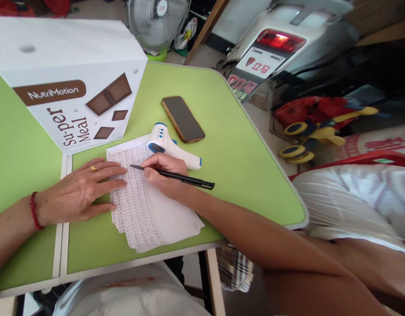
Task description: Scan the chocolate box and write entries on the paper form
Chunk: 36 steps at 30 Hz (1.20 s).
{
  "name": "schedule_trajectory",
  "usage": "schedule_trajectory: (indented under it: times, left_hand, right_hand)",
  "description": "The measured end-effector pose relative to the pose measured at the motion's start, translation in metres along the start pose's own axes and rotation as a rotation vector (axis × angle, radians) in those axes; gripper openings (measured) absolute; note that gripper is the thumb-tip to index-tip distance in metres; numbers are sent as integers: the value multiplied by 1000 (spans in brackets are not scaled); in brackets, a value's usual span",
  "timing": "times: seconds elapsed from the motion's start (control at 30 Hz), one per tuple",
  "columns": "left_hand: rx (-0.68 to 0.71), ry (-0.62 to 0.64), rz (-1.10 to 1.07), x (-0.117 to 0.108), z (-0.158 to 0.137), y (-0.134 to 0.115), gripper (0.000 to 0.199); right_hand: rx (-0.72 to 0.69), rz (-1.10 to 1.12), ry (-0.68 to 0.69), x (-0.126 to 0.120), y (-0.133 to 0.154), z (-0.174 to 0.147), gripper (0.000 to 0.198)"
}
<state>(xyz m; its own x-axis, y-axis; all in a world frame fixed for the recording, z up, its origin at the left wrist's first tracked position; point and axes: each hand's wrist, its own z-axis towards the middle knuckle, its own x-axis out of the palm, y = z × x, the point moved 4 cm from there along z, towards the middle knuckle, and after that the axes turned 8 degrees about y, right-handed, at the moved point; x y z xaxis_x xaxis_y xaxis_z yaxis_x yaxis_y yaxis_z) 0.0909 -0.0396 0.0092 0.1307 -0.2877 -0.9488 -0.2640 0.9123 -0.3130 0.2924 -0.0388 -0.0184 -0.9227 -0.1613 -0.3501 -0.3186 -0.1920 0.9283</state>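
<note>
My right hand (166, 173) grips a black pen (192, 180), its tip pointing left over a stack of paper sheets (166, 219). Dense rows of handwriting cover the left and upper part of the top sheet; its lower right is blank. With fingers spread, my left hand (82, 191) lies flat, fingertips on the sheets' left edge and palm on the green table. A gold ring and a red cord bracelet are on it. Just beyond my right hand, a white and blue infrared thermometer (176, 156) lies at the top of the sheets, partly hidden by that hand.
A large white NutriMotion box (100, 57) stands at the back left of the green table (215, 105). A phone (183, 118) lies beyond the thermometer. Behind are a fan (158, 26) and a scooter (278, 41). A person in white clothing (350, 202) sits at the right.
</note>
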Motion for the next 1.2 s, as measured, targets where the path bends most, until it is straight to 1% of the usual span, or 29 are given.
schedule_trajectory:
  times: [0.13,0.33,0.57,0.73,0.9,1.2]
  left_hand:
    - [6,0,-6,0,-1,-1,40]
    - [8,-11,4,-1,0,0,39]
    - [12,-2,7,0,0,0,40]
    - [14,-27,-7,-1,-1,1,39]
    - [9,-24,-3,-1,-2,1,38]
    - [14,-16,7,-1,-2,1,39]
  right_hand:
    - [-15,-5,12,1,1,1,8]
    - [20,-15,-5,-1,1,1,7]
    - [-10,3,11,-1,0,1,7]
    - [14,16,-16,-3,0,1,7]
    - [3,53,43,1,2,1,8]
    - [-28,55,77,4,2,1,8]
